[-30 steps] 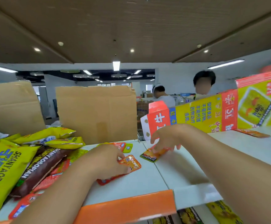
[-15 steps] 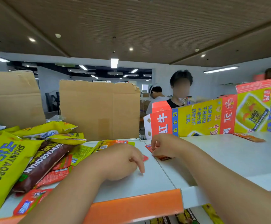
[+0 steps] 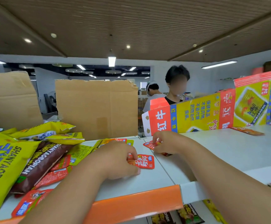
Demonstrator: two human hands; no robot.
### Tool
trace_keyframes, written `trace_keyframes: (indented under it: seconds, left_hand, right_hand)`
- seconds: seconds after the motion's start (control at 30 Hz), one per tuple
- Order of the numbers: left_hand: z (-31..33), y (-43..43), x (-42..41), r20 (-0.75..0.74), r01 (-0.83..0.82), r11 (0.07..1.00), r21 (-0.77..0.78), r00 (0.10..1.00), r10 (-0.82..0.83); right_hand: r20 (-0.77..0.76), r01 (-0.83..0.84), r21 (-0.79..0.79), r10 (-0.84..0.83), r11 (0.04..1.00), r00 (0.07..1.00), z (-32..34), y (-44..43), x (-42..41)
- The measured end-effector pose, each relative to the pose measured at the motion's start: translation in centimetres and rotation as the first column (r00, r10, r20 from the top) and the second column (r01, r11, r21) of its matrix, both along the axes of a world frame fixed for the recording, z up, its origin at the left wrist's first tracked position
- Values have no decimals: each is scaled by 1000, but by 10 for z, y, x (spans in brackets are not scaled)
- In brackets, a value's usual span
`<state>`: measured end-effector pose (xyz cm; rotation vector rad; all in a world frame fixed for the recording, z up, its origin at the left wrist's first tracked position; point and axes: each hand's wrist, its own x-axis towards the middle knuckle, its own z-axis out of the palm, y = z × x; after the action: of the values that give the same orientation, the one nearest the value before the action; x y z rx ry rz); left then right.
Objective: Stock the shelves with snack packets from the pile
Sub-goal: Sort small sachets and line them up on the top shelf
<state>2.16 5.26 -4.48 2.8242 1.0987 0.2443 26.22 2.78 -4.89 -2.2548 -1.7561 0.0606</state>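
Has drawn the red packet (image 3: 145, 162) out from under the left hand (image 3: 115, 159), pinches it flat on the shelf (image 3: 228, 151) near the front edge, nips a second packet (image 3: 150, 144) in the right hand (image 3: 165, 143) further back; probably light, limp, slick, best taken by a sealed edge.

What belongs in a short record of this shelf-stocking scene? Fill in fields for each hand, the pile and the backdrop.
Left hand: grips near red packet on white shelf top
Right hand: pinches far red packet
Pile: yellow bag, brown packet, at left
Backdrop: Red Bull carton, cardboard sheet
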Motion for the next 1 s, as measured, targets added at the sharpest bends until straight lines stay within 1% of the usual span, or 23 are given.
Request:
trace_keyframes:
  seconds: [0.03,0.13,0.2,0.43,0.63,0.7,0.8,0.9,1.0]
  left_hand:
    - [-1,0,1,-6,11,1000,4,1000,-11]
    - [-2,-1,3,-13,17,997,-69,1000,-18]
    - [-2,-2,3,0,30,996,-87,1000,-31]
    - [0,-3,5,61,52,998,-21,997,-51]
    - [8,-8,17,68,40,998,40,997,-43]
    - [20,-11,27,68,39,998,51,997,-42]
    - [40,-16,58,128,54,997,53,990,-61]
    - [49,-24,109,162,62,996,63,984,-72]
    - [49,-32,177,126,62,991,123,989,-77]
  right_hand:
    - [-4,5,-3,-5,1000,1000,0,0,0]
    - [-14,21,-12,-21,1000,1000,1,0,2]
    - [-8,25,-16,-25,1000,1000,1,0,2]
    - [-16,18,-1,-19,1000,1000,1,0,2]
    - [38,-30,-33,31,999,999,15,-6,16]
    - [61,-46,-15,47,999,997,29,-16,34]
    - [40,-16,38,15,999,999,49,-39,82]
    - [7,20,72,-20,997,1000,54,-59,143]
    - [7,34,65,-34,997,999,51,-81,210]
